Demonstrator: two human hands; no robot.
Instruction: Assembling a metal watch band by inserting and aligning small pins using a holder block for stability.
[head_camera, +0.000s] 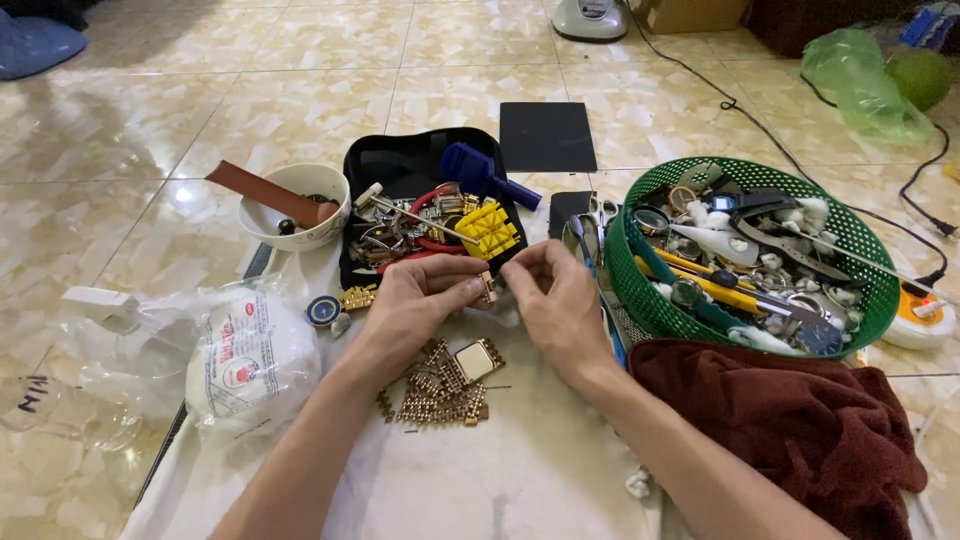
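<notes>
A white cloth (520, 480) is lying spread over the pale tiled floor (150, 110), carrying nearly everything here. At its right edge a dark red towel (800, 420) is sitting crumpled, and just behind that a round green mesh basket (650, 300) is standing, crammed with watch parts, tools and yellow-handled implements. Along the far edge a black zip case (400, 160) is lying open, holding a jumble of metal pieces, a yellow block and a blue tool. Left of the case a white bowl (300, 235) is standing with a brown strap poking out of it. Near the left edge a clear plastic bag (240, 360) with a white round packet inside is slumping half onto the tiles.

Toward the middle of the cloth, both forearms are reaching in from the near edge. The left hand (415, 300) is closing its thumb and forefinger on a small gold-coloured watch link piece (488, 287), held just above the cloth in front of the case. The right hand (555, 295) is meeting it from the other side, its fingertips pinching the same piece.

Directly below the hands, a gold-toned watch (476, 360) with a squarish pale face is lying on the cloth, with loose lengths of gold bracelet (435, 395) heaped against it.
</notes>
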